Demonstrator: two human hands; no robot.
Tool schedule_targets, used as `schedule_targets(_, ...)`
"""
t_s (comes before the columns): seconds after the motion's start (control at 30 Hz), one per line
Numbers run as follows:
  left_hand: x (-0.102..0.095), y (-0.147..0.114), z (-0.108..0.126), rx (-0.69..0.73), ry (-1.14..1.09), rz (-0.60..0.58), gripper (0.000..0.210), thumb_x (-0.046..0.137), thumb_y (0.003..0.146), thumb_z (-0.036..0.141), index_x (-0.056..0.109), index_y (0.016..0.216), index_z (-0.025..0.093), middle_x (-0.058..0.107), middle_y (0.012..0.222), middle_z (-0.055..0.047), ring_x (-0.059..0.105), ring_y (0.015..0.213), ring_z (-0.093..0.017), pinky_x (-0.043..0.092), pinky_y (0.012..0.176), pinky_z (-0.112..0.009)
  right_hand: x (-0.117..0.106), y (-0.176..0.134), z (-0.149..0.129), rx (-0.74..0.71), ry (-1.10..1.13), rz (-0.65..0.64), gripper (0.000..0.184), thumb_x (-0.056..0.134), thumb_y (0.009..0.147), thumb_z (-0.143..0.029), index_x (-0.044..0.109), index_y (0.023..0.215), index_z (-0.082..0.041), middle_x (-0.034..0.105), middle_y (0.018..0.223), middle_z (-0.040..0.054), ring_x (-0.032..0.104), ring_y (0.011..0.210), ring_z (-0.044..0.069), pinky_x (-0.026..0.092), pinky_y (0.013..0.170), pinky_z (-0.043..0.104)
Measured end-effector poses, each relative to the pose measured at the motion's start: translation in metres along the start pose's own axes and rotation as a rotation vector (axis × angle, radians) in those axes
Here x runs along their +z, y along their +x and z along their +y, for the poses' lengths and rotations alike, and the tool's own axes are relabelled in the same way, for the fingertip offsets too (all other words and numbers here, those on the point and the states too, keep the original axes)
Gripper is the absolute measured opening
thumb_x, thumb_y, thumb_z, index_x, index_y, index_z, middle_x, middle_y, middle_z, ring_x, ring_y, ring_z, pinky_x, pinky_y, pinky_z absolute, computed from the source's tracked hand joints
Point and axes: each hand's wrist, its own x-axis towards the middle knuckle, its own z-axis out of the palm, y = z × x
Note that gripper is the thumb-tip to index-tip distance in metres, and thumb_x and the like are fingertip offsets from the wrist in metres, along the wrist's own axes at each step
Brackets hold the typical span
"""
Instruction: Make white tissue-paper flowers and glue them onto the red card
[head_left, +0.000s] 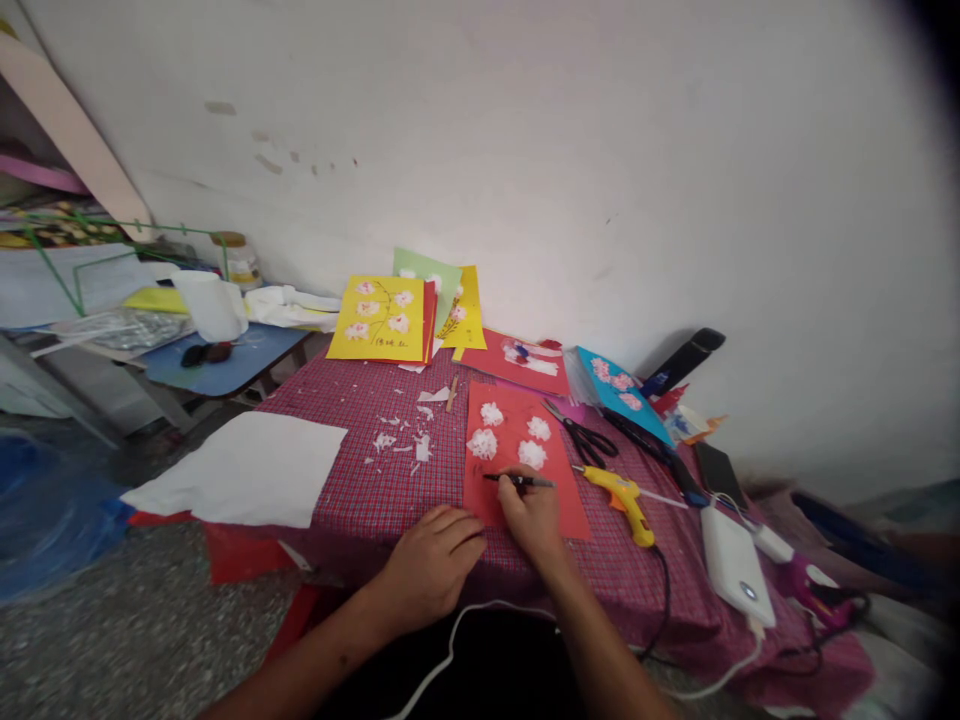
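Note:
A black marker pen [525, 481] is gripped in my right hand [531, 510], its tip down on the red paper [566, 500]. Small dark marks show beside the tip. Several white crumpled-paper flowers [483, 443] are stuck on the upper part of the sheet, with faint dark lines among them. My left hand [439, 555] lies by the table's front edge at the sheet's lower left corner, fingers laid flat and holding nothing. Black-handled scissors [589, 440] rest at the sheet's upper right. Close to its right edge is a yellow glue gun [626, 503].
White paper scraps [405, 440] litter the checked tablecloth [360, 500]. At left hangs a white cloth-like sheet [255, 465]. Finished flower cards [379, 320] lean on the wall. A blue card [619, 390] and a white power bank [735, 565] with cables are at right.

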Motion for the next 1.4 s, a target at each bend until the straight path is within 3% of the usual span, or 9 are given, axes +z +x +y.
schedule_targets(0.17,0.0,0.0,0.0,-0.002,-0.015,0.001,0.027,0.046,0.093,0.011,0.068,0.109,0.016,0.07,0.11,-0.009,0.061,0.108,-0.025,0.05,0.099,-0.044,0.001,-0.001,0.0,-0.002,0.021,-0.011,0.019,0.059,0.087,-0.031,0.073,0.087,-0.019,0.075,0.076,0.0052,0.067,0.067,0.022,0.053,0.062,0.03)
schedule_targets(0.33,0.0,0.0,0.0,-0.007,-0.008,-0.002,0.027,0.046,0.093,0.011,0.067,0.11,0.016,0.07,0.112,-0.009,0.061,0.11,-0.025,0.05,0.1,-0.044,-0.001,-0.002,-0.003,-0.012,0.036,0.001,0.018,0.06,0.086,-0.031,0.072,0.08,-0.019,0.071,0.07,0.0038,0.065,0.064,0.02,0.052,0.061,0.03)
schedule_targets(0.5,0.0,0.0,0.001,-0.003,-0.004,0.006,0.029,0.047,0.092,0.009,0.067,0.11,0.016,0.07,0.113,-0.009,0.061,0.11,-0.024,0.049,0.101,-0.044,-0.008,-0.003,-0.006,-0.034,0.048,0.079,0.022,0.056,0.091,-0.031,0.072,0.1,-0.019,0.075,0.088,0.0065,0.069,0.077,0.022,0.056,0.07,0.032)
schedule_targets(0.63,0.0,0.0,0.001,-0.002,0.007,0.012,0.028,0.048,0.091,0.01,0.068,0.109,0.016,0.07,0.111,-0.01,0.062,0.109,-0.025,0.05,0.1,-0.044,-0.014,-0.004,-0.006,-0.152,-0.006,-0.01,0.019,0.057,0.091,-0.026,0.072,0.102,-0.022,0.076,0.095,0.0057,0.07,0.086,0.021,0.056,0.081,0.034)
schedule_targets(0.8,0.002,-0.001,-0.001,-0.003,-0.006,-0.013,0.026,0.047,0.094,0.012,0.068,0.109,0.016,0.07,0.112,-0.009,0.061,0.11,-0.025,0.049,0.1,-0.044,-0.01,-0.006,-0.001,-0.142,-0.033,-0.106,0.015,0.058,0.092,-0.027,0.071,0.094,-0.021,0.074,0.082,0.0042,0.069,0.074,0.021,0.055,0.071,0.032)
schedule_targets(1.4,0.005,-0.003,-0.003,-0.01,-0.009,-0.03,0.023,0.048,0.094,0.013,0.067,0.109,0.015,0.069,0.113,-0.009,0.059,0.11,-0.025,0.046,0.101,-0.045,-0.002,-0.006,0.004,-0.132,-0.015,-0.15,0.014,0.059,0.092,-0.028,0.07,0.093,-0.02,0.073,0.082,0.0049,0.069,0.074,0.021,0.055,0.071,0.032)
